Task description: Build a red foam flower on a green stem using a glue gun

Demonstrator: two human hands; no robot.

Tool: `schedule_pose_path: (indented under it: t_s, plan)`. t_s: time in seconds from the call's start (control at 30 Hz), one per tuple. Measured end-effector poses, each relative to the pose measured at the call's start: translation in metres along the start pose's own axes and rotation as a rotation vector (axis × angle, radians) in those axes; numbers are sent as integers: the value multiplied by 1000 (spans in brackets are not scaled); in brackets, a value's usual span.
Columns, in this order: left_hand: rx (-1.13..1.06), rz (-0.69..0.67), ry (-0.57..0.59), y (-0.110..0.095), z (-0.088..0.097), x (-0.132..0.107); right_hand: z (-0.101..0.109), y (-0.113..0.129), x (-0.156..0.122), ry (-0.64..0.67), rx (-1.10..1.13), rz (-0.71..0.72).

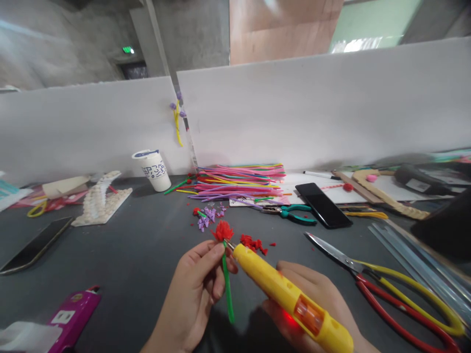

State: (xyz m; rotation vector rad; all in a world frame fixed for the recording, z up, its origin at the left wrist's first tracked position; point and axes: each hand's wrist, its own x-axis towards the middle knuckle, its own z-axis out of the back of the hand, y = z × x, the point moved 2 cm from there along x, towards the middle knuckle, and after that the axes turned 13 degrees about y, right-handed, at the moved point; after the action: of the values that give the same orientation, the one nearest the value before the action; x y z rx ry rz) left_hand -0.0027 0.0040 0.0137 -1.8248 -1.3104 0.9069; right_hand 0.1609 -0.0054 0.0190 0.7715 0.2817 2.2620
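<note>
My left hand (196,287) pinches a green stem (228,289) topped with a red fuzzy flower (222,230), held just above the dark table (128,255). My right hand (312,304) grips a yellow glue gun (290,296) whose metal tip touches the base of the red flower. A red light glows under the gun near my right palm. Red scraps (253,242) lie on the table right behind the gun's tip, and purple scraps (208,215) lie a little farther back.
A pile of coloured pipe cleaners (239,186), teal pliers (294,213), a black phone (323,205) and a paper cup (154,169) lie behind. Red-and-yellow scissors (386,289) sit right. Another phone (35,245) and a pink lighter (73,316) lie left. White dividers (312,113) close the back.
</note>
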Motion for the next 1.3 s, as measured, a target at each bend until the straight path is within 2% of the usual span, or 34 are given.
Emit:
schedule_pose_path:
  t_s: [0.23, 0.43, 0.67, 0.8, 0.87, 1.07, 1.2, 1.3]
  plan:
    - [-21, 3, -3, 0, -1, 1, 0, -1, -1, -37, 6, 11]
    - [-16, -11, -20, 2, 2, 1, -4, -3, -3, 25, -13, -44]
    - [75, -132, -151, -9, 12, 4, -11, -10, -3, 103, 166, -97]
    - [105, -232, -237, -18, 22, 6, -29, -17, 0, 273, 249, -248]
    - [117, -224, -224, -19, 25, 8, -40, -15, 1, 382, 257, -289]
    - [217, -211, -161, -12, 21, 8, -68, -5, 2, 555, 198, -184]
    - [287, -212, -165, -10, 20, 8, -65, -16, 9, 495, 89, -118]
    - [311, -192, -152, -9, 19, 10, -56, -33, 21, 418, -52, -158]
